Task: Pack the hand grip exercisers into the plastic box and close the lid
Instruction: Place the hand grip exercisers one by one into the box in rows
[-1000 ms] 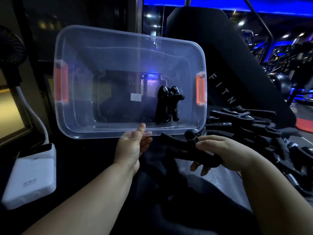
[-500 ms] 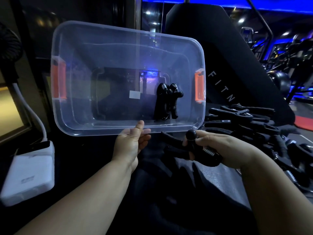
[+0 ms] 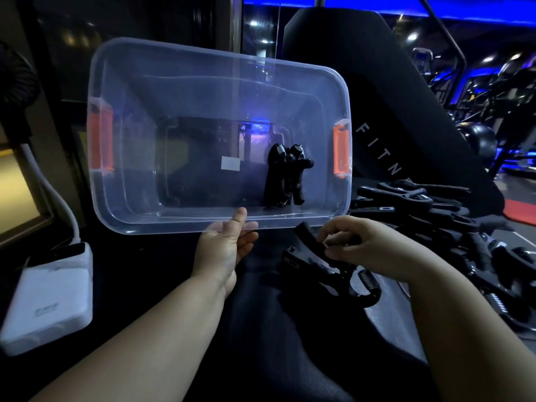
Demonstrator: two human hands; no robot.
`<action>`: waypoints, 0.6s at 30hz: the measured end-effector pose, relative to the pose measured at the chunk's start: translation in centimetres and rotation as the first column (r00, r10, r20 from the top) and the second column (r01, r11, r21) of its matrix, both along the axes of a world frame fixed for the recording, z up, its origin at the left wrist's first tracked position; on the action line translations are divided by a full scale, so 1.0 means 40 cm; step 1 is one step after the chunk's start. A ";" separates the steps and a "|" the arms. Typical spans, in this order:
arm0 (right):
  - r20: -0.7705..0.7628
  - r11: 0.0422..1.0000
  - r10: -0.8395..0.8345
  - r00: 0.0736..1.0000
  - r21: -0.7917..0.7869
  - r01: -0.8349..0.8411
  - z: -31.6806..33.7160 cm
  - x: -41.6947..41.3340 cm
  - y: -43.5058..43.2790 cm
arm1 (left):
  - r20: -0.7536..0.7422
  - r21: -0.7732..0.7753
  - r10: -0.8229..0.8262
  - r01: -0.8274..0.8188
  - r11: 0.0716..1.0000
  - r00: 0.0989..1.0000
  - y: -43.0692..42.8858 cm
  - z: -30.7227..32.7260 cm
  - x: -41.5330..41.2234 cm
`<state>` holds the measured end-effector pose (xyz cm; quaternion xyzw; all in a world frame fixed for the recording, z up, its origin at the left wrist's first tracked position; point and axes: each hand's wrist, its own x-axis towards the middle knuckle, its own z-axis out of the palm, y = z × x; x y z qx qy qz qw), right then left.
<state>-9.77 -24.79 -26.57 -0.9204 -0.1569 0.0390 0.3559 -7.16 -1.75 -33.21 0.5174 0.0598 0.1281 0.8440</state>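
A clear plastic box [image 3: 139, 117] with orange latches is tilted up, its opening facing me. My left hand [image 3: 226, 250] grips its near rim, thumb on the inside. One black hand grip exerciser [image 3: 285, 179] lies inside near the right end. My right hand [image 3: 362, 248] pinches the handle of another black exerciser [image 3: 316, 265] just below the box's right corner, its spring end hanging low. A pile of several black exercisers [image 3: 435, 216] lies to the right.
A white power bank [image 3: 46, 297] with a white cable lies at the left. A black padded gym machine [image 3: 391, 97] stands behind the box. Dark cloth [image 3: 261, 343] covers the surface below my arms. No lid is in view.
My right hand has turned the exerciser so a handle points up toward the box and its spring end hangs down, shifting from a full grip to a pinch. The box has stayed nearly still.
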 end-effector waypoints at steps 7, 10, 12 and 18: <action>0.140 0.821 0.048 0.989 -0.569 0.041 0.041 0.020 0.079 | -0.005 -0.004 -0.003 0.003 1.000 1.000 -0.001 0.005 -0.004; 0.076 0.814 0.068 0.995 -0.580 -0.012 0.051 0.022 0.099 | 0.001 -0.013 -0.006 0.006 1.000 1.000 0.000 0.006 -0.005; 0.032 0.882 0.046 0.998 -0.470 -0.025 0.062 0.021 0.098 | 0.003 -0.014 -0.009 0.009 1.000 1.000 -0.001 0.007 -0.004; 0.075 0.984 0.174 0.982 0.016 -0.176 0.121 0.014 0.095 | -0.012 -0.035 -0.024 0.024 0.999 1.000 -0.002 0.007 0.001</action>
